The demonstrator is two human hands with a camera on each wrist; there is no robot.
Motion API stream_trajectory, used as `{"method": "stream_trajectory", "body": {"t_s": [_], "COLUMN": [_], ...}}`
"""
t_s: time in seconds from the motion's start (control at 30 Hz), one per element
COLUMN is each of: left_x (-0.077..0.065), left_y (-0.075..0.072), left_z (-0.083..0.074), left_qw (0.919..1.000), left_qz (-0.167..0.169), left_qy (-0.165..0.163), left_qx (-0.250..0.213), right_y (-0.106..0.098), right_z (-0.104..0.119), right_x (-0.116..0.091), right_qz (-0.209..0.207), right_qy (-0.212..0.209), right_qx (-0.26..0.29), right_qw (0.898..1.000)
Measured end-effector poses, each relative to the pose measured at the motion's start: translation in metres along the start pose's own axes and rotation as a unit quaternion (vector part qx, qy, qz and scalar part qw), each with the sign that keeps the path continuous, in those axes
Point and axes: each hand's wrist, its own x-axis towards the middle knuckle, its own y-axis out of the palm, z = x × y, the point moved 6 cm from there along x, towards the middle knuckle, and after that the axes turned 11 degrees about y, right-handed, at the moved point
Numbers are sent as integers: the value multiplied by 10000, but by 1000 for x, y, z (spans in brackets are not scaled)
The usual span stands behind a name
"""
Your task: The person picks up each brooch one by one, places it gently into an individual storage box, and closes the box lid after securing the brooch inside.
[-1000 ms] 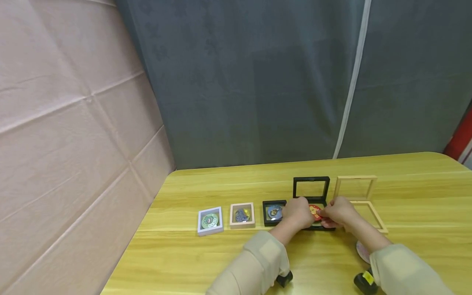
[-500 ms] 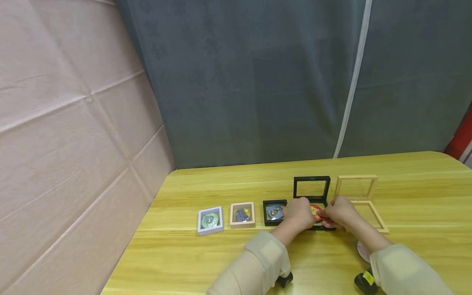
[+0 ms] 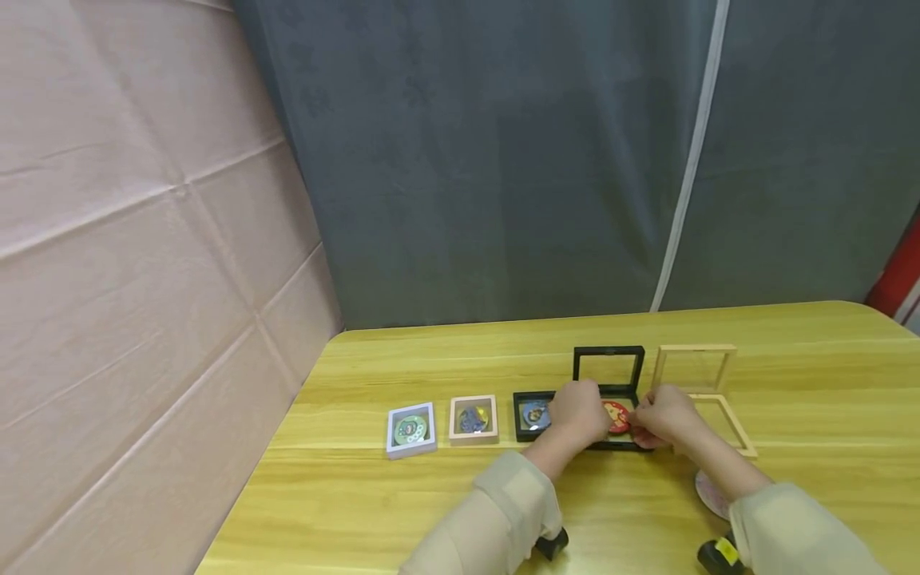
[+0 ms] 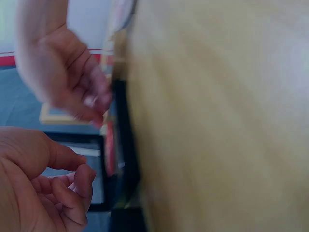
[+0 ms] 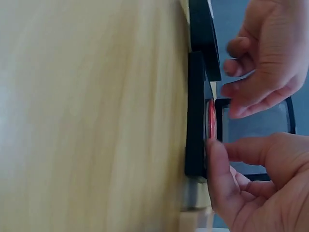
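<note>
A red round badge (image 3: 616,416) with a yellow figure lies in the base of a black display frame (image 3: 614,446), whose clear-windowed lid (image 3: 609,350) stands raised behind. My right hand (image 3: 664,415) pinches the badge's right edge between thumb and forefinger; in the right wrist view the thumb (image 5: 218,162) is right at the badge's rim. My left hand (image 3: 577,411) hovers at the frame's left side. In the left wrist view its thumb and forefinger are close together with nothing between them, the other fingers loosely curled. From the head, this hand hides the frame's left part.
Left of the hands lie a closed black frame with a blue badge (image 3: 535,414), a pink frame (image 3: 473,439) and a lilac frame (image 3: 411,454). An open cream frame (image 3: 736,427) stands at right. A pale round badge (image 3: 711,495) lies near my right forearm.
My left hand has drawn slightly left and up, uncovering more of the red badge. The badge lies a little further right, and my right fingers have shifted right with its edge.
</note>
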Motion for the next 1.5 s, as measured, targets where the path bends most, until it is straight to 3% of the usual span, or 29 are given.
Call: {"method": "stream_trajectory", "body": {"t_s": [0.07, 0.2, 0.3, 0.4, 0.6, 1.07, 1.5], "left_x": [-1, -1, 1, 4, 4, 1, -13], "left_y": [-8, -25, -33, -36, -34, -33, -28], "left_z": [3, 12, 17, 17, 13, 14, 17], "left_qw": [9995, 9964, 9920, 9883, 9794, 9539, 9591], "left_qz": [-143, -425, -667, -672, -169, -124, 239], "left_qy": [64, -130, -225, 7, 332, 271, 54], "left_qx": [-280, -717, -1044, -1373, -1986, -2986, -2821], "right_y": [-5, -12, -11, -7, -1, 1, 1], "right_z": [4, 9, 8, 5, 1, -4, -7], "right_x": [-6, -16, -19, -21, -21, -21, -23], "right_qz": [-308, -744, -696, -610, -656, -715, -731], "right_qy": [-297, -645, -587, -552, -673, -411, -375], "right_qx": [-572, -1462, -1700, -1859, -1877, -1667, -1465], "right_qw": [9974, 9843, 9812, 9791, 9777, 9825, 9858]}}
